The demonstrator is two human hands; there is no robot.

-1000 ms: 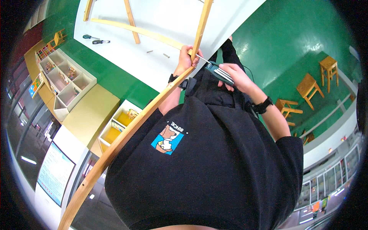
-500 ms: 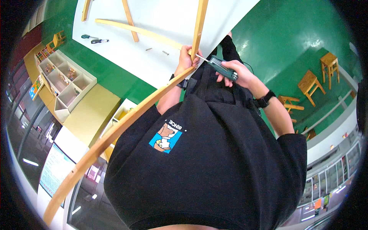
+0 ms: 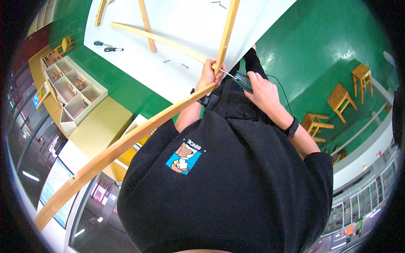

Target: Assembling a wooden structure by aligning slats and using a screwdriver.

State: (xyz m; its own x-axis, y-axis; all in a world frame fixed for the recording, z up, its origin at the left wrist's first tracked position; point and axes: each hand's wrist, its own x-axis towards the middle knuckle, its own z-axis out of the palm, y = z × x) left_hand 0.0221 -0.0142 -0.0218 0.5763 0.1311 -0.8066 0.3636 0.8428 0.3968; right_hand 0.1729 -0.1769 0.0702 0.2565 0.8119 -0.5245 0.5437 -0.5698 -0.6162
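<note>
My left hand [image 3: 209,72] is shut around the joint where a long curved wooden rail [image 3: 126,141] meets a straight wooden slat [image 3: 228,29]. My right hand [image 3: 263,90] grips a dark-handled screwdriver [image 3: 241,79], whose thin shaft points left into that joint. Both hands are at the near edge of a white table [image 3: 190,21], just above my black T-shirt. The curved rail runs down to the lower left, off the table.
On the table lie more wooden parts [image 3: 145,25], two screwdrivers [image 3: 105,46] and loose screws [image 3: 175,63]. Around it is green floor, with small wooden chairs [image 3: 337,97] to the right. To the left stand a white cubby shelf [image 3: 71,90] and a yellow cabinet [image 3: 97,122].
My right hand has shifted slightly on the screwdriver at the joint. The free end of the curved rail has drifted a little to the left. My left hand keeps its grip.
</note>
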